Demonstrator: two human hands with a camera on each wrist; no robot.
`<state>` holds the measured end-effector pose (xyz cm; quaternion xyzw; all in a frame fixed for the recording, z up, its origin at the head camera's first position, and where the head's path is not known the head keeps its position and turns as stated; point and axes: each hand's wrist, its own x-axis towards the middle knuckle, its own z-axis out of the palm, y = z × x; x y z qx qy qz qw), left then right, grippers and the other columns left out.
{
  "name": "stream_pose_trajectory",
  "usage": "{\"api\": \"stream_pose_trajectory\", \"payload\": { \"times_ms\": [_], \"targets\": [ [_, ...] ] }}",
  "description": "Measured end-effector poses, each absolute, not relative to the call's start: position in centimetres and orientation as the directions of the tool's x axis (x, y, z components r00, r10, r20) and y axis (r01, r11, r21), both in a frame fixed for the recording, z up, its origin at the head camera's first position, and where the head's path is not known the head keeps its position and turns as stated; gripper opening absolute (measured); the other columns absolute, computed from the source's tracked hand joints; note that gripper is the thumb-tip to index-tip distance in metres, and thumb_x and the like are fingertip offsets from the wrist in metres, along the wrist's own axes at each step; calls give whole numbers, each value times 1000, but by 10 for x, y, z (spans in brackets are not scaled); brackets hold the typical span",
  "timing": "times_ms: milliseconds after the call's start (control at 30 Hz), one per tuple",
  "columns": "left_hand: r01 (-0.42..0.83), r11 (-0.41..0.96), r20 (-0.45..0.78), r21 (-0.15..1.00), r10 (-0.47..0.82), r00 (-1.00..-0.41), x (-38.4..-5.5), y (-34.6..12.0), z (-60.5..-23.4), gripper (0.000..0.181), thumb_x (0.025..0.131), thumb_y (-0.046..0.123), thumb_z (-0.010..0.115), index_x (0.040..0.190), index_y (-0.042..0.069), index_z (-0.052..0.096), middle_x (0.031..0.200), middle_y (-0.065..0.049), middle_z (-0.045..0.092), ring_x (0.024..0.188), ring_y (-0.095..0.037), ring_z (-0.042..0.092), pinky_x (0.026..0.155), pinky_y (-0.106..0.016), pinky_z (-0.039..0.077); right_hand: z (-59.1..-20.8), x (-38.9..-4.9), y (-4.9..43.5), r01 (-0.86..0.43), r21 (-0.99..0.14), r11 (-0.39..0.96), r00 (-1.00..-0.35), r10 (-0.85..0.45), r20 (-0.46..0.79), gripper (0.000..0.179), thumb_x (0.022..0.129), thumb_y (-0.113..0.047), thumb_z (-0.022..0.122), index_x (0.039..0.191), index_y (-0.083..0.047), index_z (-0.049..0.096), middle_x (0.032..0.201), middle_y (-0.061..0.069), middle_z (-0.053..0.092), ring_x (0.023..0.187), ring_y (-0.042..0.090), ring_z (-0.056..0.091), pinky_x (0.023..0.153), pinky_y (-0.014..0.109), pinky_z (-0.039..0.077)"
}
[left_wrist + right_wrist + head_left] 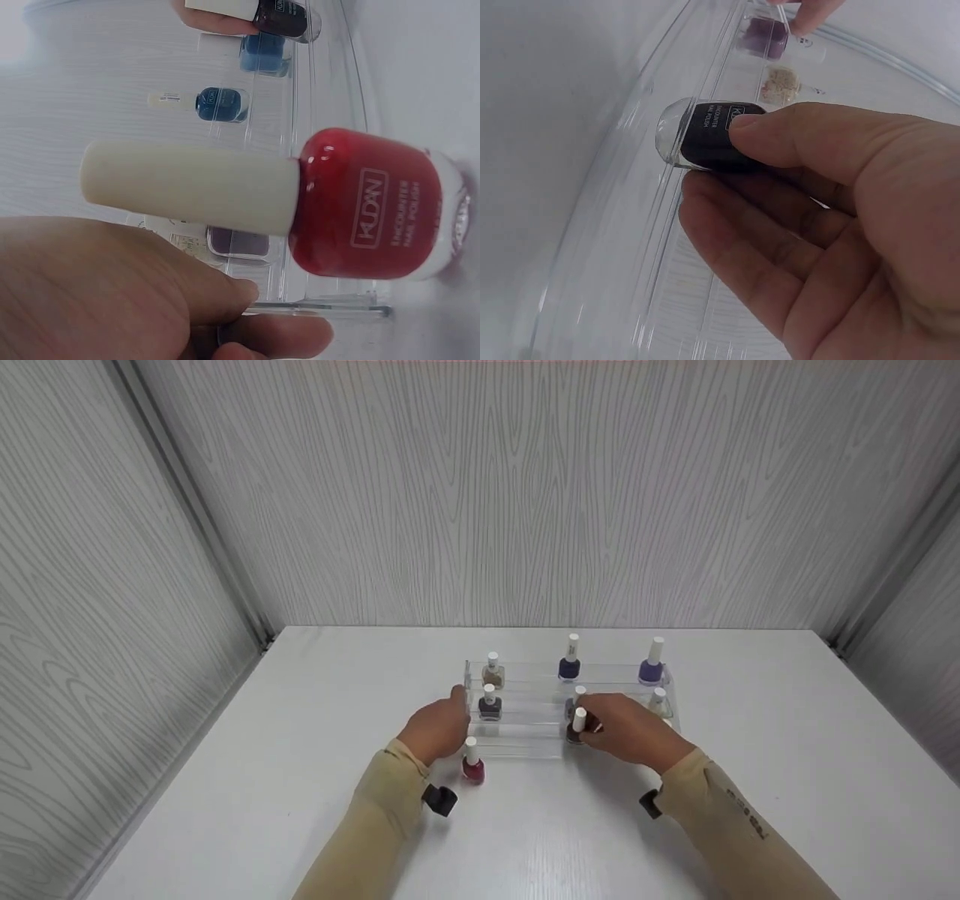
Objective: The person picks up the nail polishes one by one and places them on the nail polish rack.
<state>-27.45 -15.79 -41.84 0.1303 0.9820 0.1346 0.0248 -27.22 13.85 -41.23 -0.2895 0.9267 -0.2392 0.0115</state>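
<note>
My left hand (pixel 439 727) pinches the left side wall of a clear stepped rack (pixel 525 730) between thumb and fingers. Just in front of that corner, a red nail polish bottle (pixel 473 769) with a white cap stands on the table; it fills much of the left wrist view. At the rack's front step, my right hand (pixel 626 731) grips a very dark nail polish bottle (pixel 720 135), thumb on its label and fingers beneath. Its rounded glass base is against the rack's clear front ledge. Whether its weight rests there I cannot tell.
Upper tiers carry a glitter bottle (pixel 493 675), a dark purple bottle (pixel 490 708), a navy bottle (pixel 569 669) and a violet bottle (pixel 651 672). A blue bottle (pixel 262 52) and a pale bottle (pixel 658 705) stand near my right hand. Wood-grain panels (pixel 480 495) enclose the white table (pixel 360 675).
</note>
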Motion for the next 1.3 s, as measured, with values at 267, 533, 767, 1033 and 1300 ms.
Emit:
{"api": "stream_pose_trajectory", "payload": {
  "times_ms": [267, 533, 767, 1033, 1300],
  "targets": [
    [263, 928, 2, 263, 272, -962, -275, -158, -421, 48, 108, 14, 51, 146, -12, 36, 92, -24, 71, 82, -34, 71, 77, -49, 57, -418, -274, 141, -557, -447, 700, -815, -565, 130, 17, 88, 2, 78, 92, -11, 69, 94, -2, 73, 89, 14, 69, 80, 38, 57],
    [234, 932, -36, 276, 253, -967, -276, -158, -421, 49, 109, 15, 49, 148, -10, 34, 96, -25, 72, 84, -34, 70, 80, -50, 56, -420, -275, 141, -523, -461, 717, -838, -532, 122, 19, 88, 1, 77, 93, -15, 67, 92, -4, 74, 84, 11, 66, 80, 38, 56],
    [246, 931, -21, 268, 261, -965, -276, -158, -420, 46, 109, 15, 49, 145, -10, 36, 93, -24, 72, 82, -34, 70, 77, -49, 57, -418, -275, 142, -528, -469, 708, -833, -538, 125, 17, 89, 1, 76, 95, -12, 67, 92, -1, 74, 86, 13, 68, 81, 40, 57],
    [221, 934, -32, 282, 239, -970, -275, -159, -419, 47, 109, 16, 50, 146, -9, 37, 98, -24, 71, 82, -31, 68, 77, -48, 56, -415, -274, 143, -528, -458, 715, -831, -546, 106, 20, 88, -1, 78, 98, -13, 66, 93, -2, 74, 88, 14, 69, 81, 40, 56],
    [251, 929, -7, 272, 263, -965, -275, -158, -421, 48, 108, 15, 51, 146, -11, 36, 97, -25, 72, 87, -36, 71, 81, -50, 57, -409, -269, 147, -494, -443, 748, -847, -528, 53, 26, 87, 1, 78, 109, -8, 66, 100, 4, 74, 94, 21, 70, 86, 44, 56]
  ]
}}
